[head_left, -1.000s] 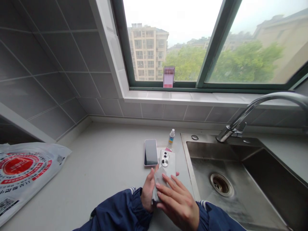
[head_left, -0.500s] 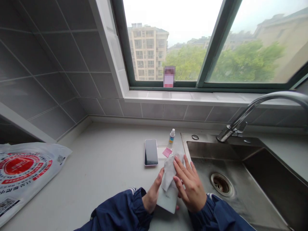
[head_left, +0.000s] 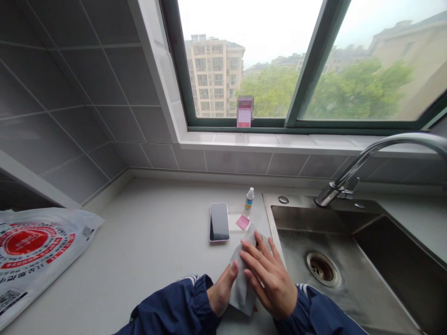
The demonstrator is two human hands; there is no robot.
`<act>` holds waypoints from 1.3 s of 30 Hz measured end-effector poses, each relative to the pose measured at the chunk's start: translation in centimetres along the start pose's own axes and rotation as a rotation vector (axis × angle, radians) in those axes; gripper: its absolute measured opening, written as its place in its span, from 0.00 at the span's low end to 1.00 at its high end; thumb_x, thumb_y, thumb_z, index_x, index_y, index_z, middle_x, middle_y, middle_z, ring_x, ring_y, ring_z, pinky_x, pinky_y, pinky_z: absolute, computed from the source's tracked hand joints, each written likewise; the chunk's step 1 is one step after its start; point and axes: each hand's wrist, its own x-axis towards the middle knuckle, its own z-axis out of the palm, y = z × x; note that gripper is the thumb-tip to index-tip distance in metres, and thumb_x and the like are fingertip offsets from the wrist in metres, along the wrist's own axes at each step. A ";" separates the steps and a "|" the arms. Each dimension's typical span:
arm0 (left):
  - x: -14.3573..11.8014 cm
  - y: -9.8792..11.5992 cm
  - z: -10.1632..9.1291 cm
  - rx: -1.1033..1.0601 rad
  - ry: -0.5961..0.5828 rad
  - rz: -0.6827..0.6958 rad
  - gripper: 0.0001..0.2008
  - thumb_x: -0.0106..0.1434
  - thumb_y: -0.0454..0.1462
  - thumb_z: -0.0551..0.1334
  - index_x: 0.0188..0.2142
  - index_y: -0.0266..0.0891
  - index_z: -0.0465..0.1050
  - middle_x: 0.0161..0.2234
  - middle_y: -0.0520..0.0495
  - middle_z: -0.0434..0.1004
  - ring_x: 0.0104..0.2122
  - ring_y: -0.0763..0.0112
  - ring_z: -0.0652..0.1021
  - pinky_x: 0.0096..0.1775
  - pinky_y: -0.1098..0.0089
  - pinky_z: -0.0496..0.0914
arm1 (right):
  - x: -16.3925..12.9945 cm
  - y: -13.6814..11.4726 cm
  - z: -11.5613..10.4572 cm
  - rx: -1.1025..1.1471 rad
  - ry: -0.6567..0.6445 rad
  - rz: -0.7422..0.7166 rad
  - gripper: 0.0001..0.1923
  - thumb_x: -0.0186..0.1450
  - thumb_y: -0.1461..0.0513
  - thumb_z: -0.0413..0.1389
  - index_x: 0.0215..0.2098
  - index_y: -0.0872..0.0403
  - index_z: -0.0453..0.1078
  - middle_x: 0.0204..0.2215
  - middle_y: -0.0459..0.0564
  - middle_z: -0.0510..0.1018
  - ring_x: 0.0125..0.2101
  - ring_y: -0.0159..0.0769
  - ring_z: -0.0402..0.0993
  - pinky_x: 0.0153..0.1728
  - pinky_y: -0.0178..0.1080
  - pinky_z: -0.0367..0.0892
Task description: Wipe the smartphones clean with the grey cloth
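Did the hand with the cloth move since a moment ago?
Yes. The right hand slid the cloth back toward the person, away from the small bottle it neared half a second ago.

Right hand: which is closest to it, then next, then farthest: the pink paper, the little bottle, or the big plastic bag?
From the right hand:
1. Pink paper, just beyond the fingertips.
2. Little bottle, farther back by the sink corner.
3. Plastic bag, far left on the counter.

The bag (head_left: 35,251) bears a red round seal, red lettering and QR codes, all too small to read.
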 end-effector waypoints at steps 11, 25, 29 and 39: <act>0.5 0.3 0.4 0.315 0.011 0.013 0.31 0.64 0.57 0.51 0.60 0.46 0.65 0.58 0.40 0.70 0.51 0.51 0.77 0.47 0.55 0.75 | -0.1 -0.5 0.2 -0.062 0.000 0.029 0.22 0.68 0.65 0.52 0.61 0.55 0.64 0.64 0.51 0.61 0.67 0.56 0.45 0.64 0.61 0.42; 0.1 1.7 1.7 0.312 -0.132 0.020 0.39 0.60 0.59 0.55 0.65 0.45 0.50 0.51 0.31 0.71 0.41 0.51 0.79 0.32 0.61 0.76 | -0.8 2.4 -0.5 0.412 0.299 0.487 0.17 0.70 0.63 0.51 0.56 0.50 0.70 0.54 0.53 0.75 0.55 0.46 0.70 0.57 0.48 0.65; 0.1 1.9 2.0 0.307 -0.168 0.014 0.39 0.60 0.59 0.56 0.65 0.46 0.50 0.52 0.30 0.71 0.42 0.51 0.79 0.34 0.60 0.76 | -0.5 3.0 -0.6 0.740 0.373 0.860 0.13 0.63 0.54 0.61 0.41 0.53 0.78 0.39 0.53 0.82 0.39 0.45 0.79 0.44 0.42 0.74; 0.5 1.8 1.3 0.233 -0.169 0.074 0.35 0.63 0.56 0.54 0.64 0.47 0.48 0.52 0.30 0.71 0.42 0.51 0.79 0.34 0.58 0.76 | -0.5 3.6 0.8 1.012 0.367 1.022 0.21 0.59 0.49 0.64 0.43 0.54 0.79 0.35 0.53 0.84 0.34 0.43 0.80 0.38 0.42 0.76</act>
